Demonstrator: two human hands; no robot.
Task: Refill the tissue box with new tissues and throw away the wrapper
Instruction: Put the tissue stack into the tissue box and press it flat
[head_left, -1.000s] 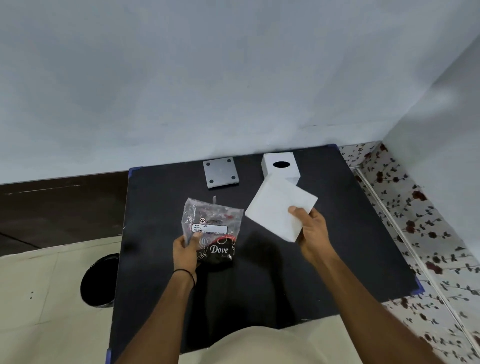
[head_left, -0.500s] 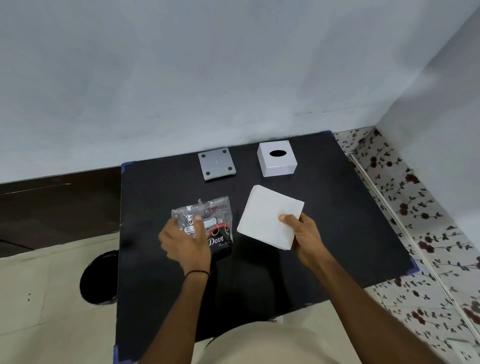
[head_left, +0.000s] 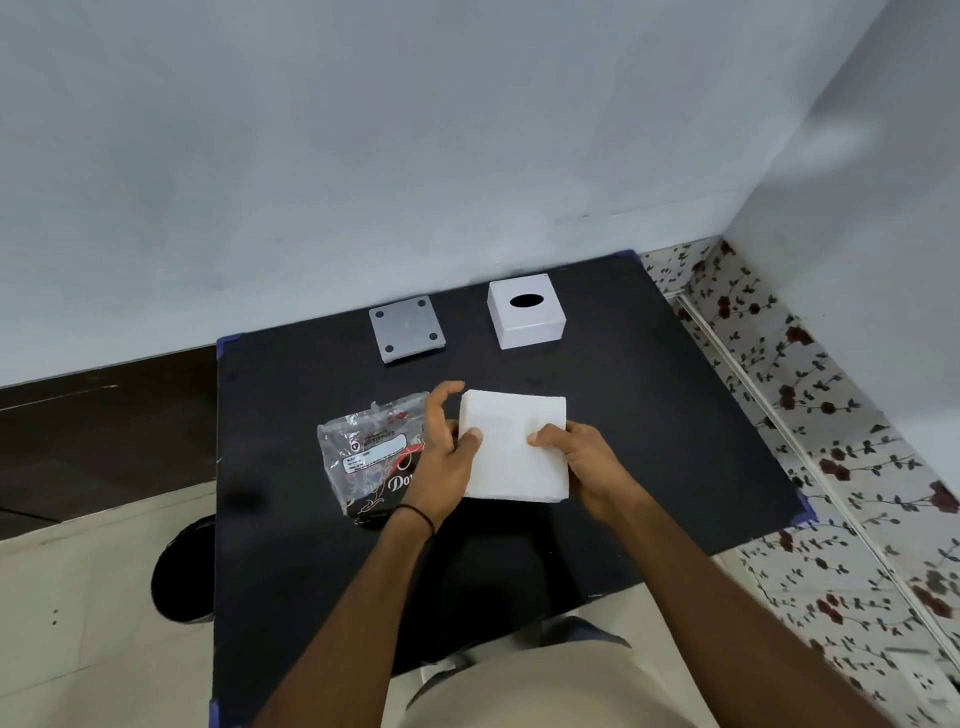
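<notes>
The black table (head_left: 649, 441) stands against a pale wall, one corner beside a floral-tiled floor strip. All positions below refer to the white tissue stack (head_left: 514, 447), which sits near the table's centre. A round black bin (head_left: 182, 571) stands on the floor well to the left and nearer the person, partly hidden by the table edge. The clear printed wrapper (head_left: 369, 462) lies flat on the table just left of the stack, empty as far as can be seen. The white tissue box (head_left: 525, 318) with a dark oval opening stands beyond the stack, well apart. Its grey base plate (head_left: 407, 328) lies beyond and to the left. The left hand (head_left: 447, 457) grips the stack's left edge, thumb on top, remaining fingers spread. The right hand (head_left: 582, 462) grips the right edge, thumb on top.
</notes>
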